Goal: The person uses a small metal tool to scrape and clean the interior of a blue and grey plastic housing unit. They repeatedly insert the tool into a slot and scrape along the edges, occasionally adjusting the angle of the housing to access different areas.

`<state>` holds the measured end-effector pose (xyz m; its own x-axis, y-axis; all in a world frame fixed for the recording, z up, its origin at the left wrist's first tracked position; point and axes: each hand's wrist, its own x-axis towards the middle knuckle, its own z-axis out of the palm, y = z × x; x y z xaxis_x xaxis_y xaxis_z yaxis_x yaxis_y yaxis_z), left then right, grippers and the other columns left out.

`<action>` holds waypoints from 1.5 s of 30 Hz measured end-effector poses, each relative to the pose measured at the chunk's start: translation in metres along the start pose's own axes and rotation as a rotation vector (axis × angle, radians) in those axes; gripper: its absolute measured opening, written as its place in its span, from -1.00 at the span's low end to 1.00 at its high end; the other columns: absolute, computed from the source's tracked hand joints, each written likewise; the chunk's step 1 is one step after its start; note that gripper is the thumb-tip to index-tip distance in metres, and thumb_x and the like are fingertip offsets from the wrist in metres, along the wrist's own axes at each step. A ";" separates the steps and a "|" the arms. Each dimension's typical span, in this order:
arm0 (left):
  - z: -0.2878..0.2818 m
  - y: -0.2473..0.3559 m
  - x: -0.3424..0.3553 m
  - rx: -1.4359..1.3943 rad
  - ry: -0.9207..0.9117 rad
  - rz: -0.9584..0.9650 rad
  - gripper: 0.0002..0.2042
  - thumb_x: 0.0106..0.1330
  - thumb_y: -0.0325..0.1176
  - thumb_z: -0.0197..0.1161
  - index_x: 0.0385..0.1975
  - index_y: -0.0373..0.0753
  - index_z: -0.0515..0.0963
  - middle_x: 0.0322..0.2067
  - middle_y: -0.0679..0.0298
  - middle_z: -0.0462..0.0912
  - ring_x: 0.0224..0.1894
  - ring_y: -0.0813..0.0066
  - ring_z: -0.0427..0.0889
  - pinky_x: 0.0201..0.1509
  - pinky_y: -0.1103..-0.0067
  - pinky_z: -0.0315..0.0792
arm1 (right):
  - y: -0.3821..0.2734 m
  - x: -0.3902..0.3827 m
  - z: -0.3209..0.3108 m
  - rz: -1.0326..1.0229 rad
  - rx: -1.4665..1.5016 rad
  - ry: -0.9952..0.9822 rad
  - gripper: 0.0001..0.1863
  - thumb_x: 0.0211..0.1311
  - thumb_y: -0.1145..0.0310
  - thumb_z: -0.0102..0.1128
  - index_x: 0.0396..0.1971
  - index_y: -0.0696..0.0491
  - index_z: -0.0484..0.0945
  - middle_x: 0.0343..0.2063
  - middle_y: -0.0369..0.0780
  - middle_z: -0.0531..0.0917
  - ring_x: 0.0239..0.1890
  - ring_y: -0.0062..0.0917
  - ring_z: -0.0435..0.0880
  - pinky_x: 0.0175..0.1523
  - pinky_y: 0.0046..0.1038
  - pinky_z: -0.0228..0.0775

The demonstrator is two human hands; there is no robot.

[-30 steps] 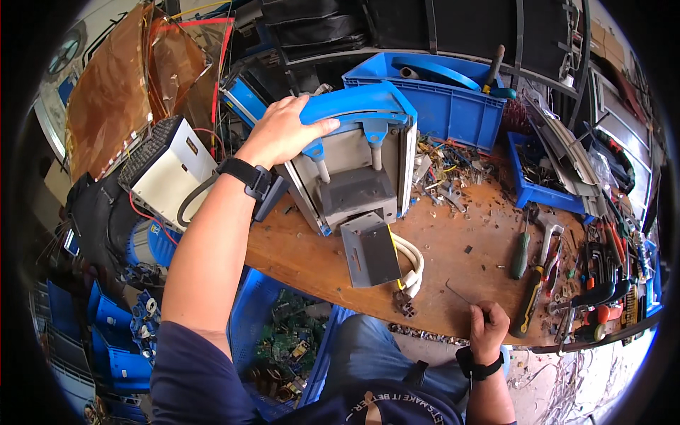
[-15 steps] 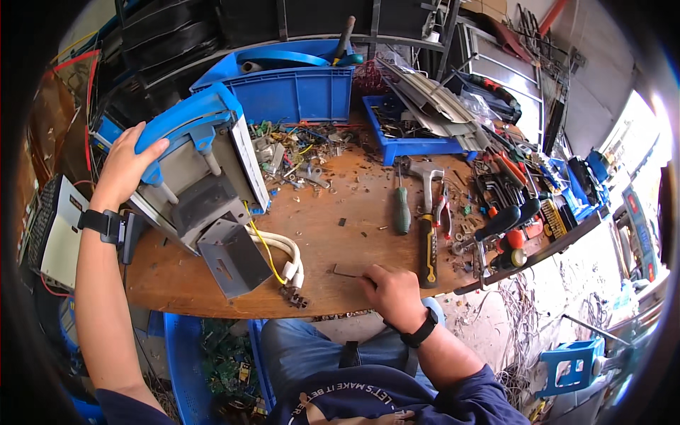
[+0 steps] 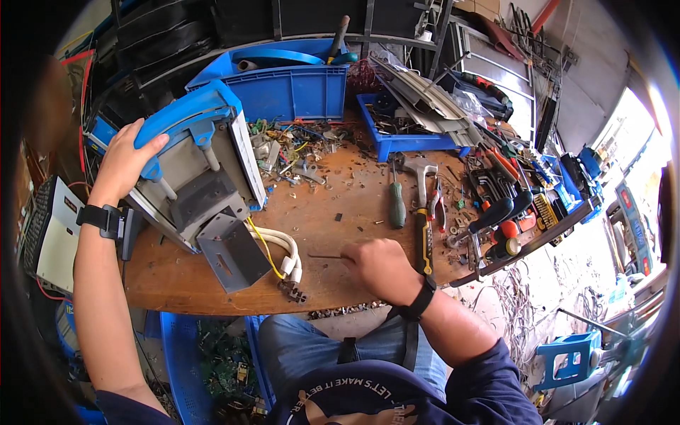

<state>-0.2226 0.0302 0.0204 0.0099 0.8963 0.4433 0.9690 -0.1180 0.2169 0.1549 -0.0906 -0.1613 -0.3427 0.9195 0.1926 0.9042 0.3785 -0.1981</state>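
A wooden bench (image 3: 340, 212) runs across the middle of the scene, scattered with tools and scrap. Largest on it is a grey machine (image 3: 202, 191) with a blue handle, tilted on the left part of the bench, its grey bracket foot pointing toward the near edge. The left hand (image 3: 127, 159) rests on the far left end of that blue handle, fingers wrapped over it, holding the machine tipped. A bundle of white and yellow cables (image 3: 280, 251) comes out of the machine's near right side and ends in a small dark connector (image 3: 292, 291) close to the near edge of the bench. Behind the machine, at the far side, stands a big blue bin (image 3: 283, 88), and to its right a smaller blue tray (image 3: 407, 138) carries grey metal strips. A pile of small metal scraps (image 3: 294, 152) lies between the machine and the bin. On the right end of the bench lies a jumble of hand tools (image 3: 503, 205), pliers and keys among them. Nearer the middle lie a hammer with a yellow and black handle (image 3: 423, 227) and, just left of it, a green-handled screwdriver (image 3: 396, 205). The right hand (image 3: 382, 269) sits on the bench near the near edge, right of the cables, its fingers closed on a thin dark rod (image 3: 324, 256) that points left toward the cables.
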 end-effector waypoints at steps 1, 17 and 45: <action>0.002 -0.002 0.001 0.009 -0.007 -0.001 -0.18 0.20 0.14 0.19 0.23 -0.50 0.27 0.22 -0.12 0.33 0.30 0.06 0.29 0.36 0.39 0.13 | -0.003 0.004 -0.003 -0.040 0.083 0.039 -0.83 0.12 0.28 0.17 -0.41 0.05 0.63 -0.54 -0.13 0.64 -0.42 -0.19 0.65 -0.29 -0.24 0.48; 0.001 -0.007 0.002 -0.017 0.022 0.073 -0.16 0.16 0.22 0.19 0.17 -0.50 0.35 0.13 -0.11 0.44 0.21 0.04 0.40 0.28 0.41 0.22 | -0.036 0.058 -0.011 -0.279 0.366 0.202 -0.83 0.17 0.27 0.16 -0.44 0.02 0.64 -0.55 -0.09 0.64 -0.45 -0.20 0.65 -0.30 -0.22 0.48; 0.004 -0.008 0.003 -0.062 0.020 0.019 -0.15 0.11 0.25 0.23 0.14 -0.48 0.39 0.04 -0.12 0.52 0.10 0.10 0.52 0.19 0.42 0.34 | -0.061 0.130 0.003 -0.551 0.343 0.179 -0.90 0.02 0.35 0.19 -0.51 0.03 0.64 -0.48 -0.19 0.65 -0.36 -0.26 0.65 -0.27 -0.27 0.49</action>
<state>-0.2291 0.0356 0.0169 0.0230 0.8850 0.4651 0.9515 -0.1620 0.2613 0.0541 0.0063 -0.1267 -0.6565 0.5620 0.5032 0.4672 0.8267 -0.3136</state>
